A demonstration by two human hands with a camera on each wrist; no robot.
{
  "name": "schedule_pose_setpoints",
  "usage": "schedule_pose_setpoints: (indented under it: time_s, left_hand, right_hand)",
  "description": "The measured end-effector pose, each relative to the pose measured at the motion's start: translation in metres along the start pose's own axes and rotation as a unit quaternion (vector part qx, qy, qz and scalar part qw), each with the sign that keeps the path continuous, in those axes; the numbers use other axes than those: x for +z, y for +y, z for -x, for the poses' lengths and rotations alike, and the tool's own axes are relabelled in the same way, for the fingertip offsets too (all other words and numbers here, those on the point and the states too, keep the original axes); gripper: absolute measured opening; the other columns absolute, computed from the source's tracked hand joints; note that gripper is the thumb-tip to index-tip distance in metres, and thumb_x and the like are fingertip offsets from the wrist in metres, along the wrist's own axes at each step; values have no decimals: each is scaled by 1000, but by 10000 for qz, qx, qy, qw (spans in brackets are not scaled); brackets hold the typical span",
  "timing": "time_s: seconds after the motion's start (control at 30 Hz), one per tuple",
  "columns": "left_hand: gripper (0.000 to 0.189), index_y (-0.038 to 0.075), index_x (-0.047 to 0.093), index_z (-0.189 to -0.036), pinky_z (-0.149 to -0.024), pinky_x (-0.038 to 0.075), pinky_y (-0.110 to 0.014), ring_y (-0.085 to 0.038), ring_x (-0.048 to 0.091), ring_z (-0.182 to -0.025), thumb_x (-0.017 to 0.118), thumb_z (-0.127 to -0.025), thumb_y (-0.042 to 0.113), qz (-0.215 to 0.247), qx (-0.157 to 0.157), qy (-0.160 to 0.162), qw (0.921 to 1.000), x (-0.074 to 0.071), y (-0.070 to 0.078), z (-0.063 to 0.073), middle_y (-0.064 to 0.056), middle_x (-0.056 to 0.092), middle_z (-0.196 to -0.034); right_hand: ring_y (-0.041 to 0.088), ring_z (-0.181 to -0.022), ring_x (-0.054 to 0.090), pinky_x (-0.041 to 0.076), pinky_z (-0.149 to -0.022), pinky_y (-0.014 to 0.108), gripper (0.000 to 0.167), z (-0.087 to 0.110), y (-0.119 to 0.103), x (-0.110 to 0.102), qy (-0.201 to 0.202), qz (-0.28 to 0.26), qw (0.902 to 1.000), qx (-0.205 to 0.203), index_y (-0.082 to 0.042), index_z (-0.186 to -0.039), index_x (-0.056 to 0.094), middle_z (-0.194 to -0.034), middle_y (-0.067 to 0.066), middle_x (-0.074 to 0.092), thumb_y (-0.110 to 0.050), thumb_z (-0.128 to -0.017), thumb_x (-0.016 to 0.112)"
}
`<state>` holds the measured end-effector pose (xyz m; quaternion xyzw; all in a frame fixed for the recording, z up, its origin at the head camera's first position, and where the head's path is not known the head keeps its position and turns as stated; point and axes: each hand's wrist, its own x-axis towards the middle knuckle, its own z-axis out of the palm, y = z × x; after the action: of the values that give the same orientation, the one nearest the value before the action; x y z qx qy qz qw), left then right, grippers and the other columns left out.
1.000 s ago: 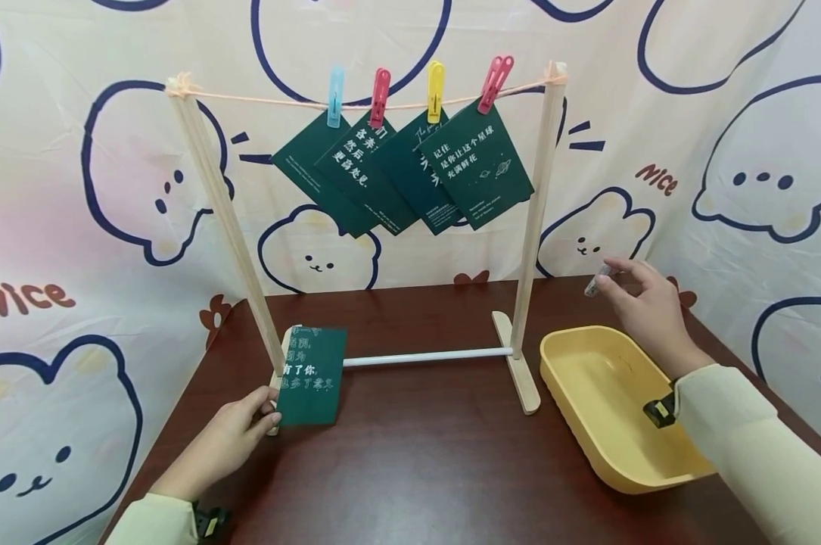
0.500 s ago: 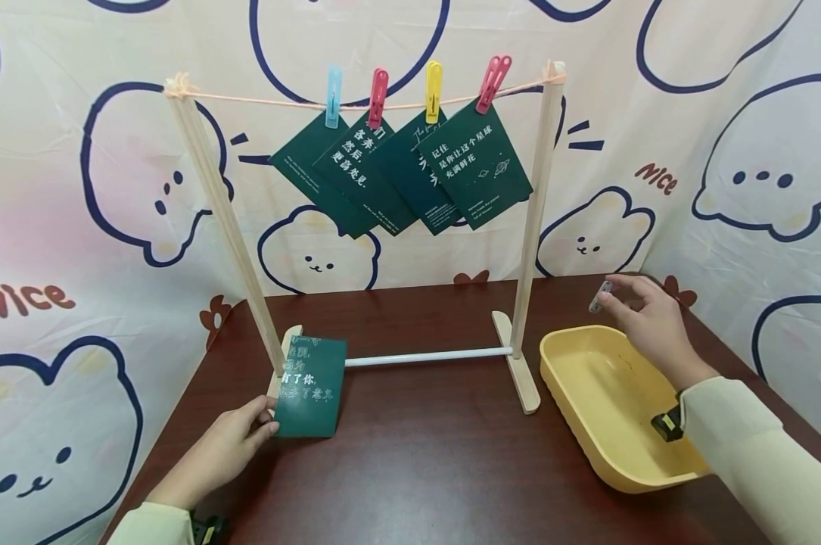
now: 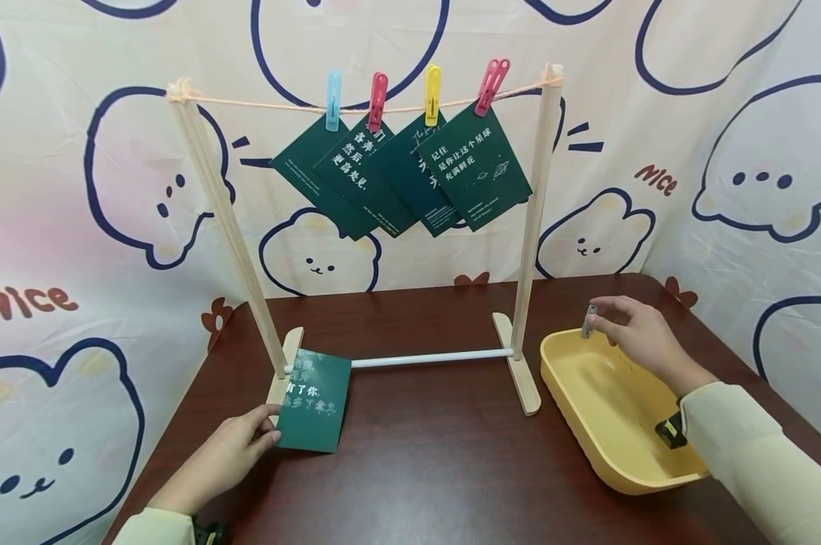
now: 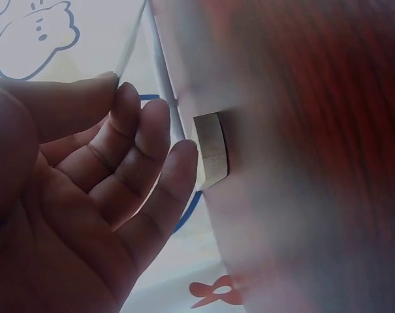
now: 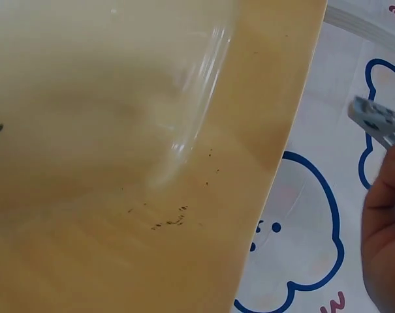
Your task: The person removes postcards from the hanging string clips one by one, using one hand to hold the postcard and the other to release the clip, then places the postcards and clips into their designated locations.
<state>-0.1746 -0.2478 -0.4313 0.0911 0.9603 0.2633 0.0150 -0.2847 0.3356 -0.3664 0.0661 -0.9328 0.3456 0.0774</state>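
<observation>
My left hand (image 3: pixel 229 454) pinches a dark green card (image 3: pixel 315 401) by its lower left edge, between thumb and fingers. White Chinese characters are printed on the card, which overlaps the rack's left foot in the head view; the left wrist view shows it edge-on as a thin sliver (image 4: pixel 130 45). Over the far rim of the yellow bin, my right hand (image 3: pixel 642 333) pinches a grey clothespin (image 3: pixel 589 322). That clothespin (image 5: pixel 377 120) also shows in the right wrist view. Four-cornered green cards (image 3: pixel 478 166) hang from a string (image 3: pixel 267 104) under blue, red and yellow clothespins (image 3: pixel 433 94).
A wooden rack has a left post (image 3: pixel 229 227), a right post (image 3: pixel 541 204) and a white crossbar (image 3: pixel 430 357) low between them. The yellow bin (image 3: pixel 573 409) stands on the dark red table (image 3: pixel 437 454) at right. A bear-patterned cloth (image 3: pixel 396 265) covers the walls.
My left hand has lowered the card toward me. My right hand has come down with the grey clothespin to the bin's far rim. The hanging cards stay put.
</observation>
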Motion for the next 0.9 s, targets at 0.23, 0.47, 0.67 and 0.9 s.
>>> schedule_pose_setpoints:
  time_s: [0.23, 0.47, 0.67, 0.9]
  left_hand:
    - [35, -4, 57, -122, -62, 45, -31, -9, 50, -67, 67, -90, 5, -40, 33, -61, 10000, 2, 0, 1, 7, 56, -76]
    - [37, -7, 57, -123, -64, 45, -33, -10, 50, -67, 68, -90, 6, -121, -159, -252, 9995, 3, 1, 3, 6, 57, -76]
    - [37, -5, 57, -124, -63, 44, -34, -11, 49, -65, 68, -90, 6, -168, -276, -361, 9988, 4, 1, 3, 5, 56, -74]
    - [36, -6, 58, -122, -64, 46, -35, -11, 50, -66, 68, -89, 6, -282, -414, -426, 9978, 7, 0, 1, 4, 57, -74]
  right_hand:
    - [27, -74, 58, 47, -55, 34, 55, -4, 7, 4, -692, 68, 9976, 13, -5, -128, 58, -97, 15, 63, -47, -94, 62]
    - [22, -69, 59, 47, -57, 34, 44, -6, 14, 10, -1087, 236, 9938, -77, -3, -123, 61, -107, 13, 62, -36, -94, 65]
    - [20, -69, 60, 48, -59, 36, 44, -8, 19, 14, -1245, 482, 9909, -168, 0, -123, 61, -108, 12, 62, -33, -94, 66]
    - [21, -74, 62, 51, -62, 34, 41, -11, 25, 20, -1400, 786, 9869, -154, 1, -118, 65, -103, 9, 64, -30, -92, 68]
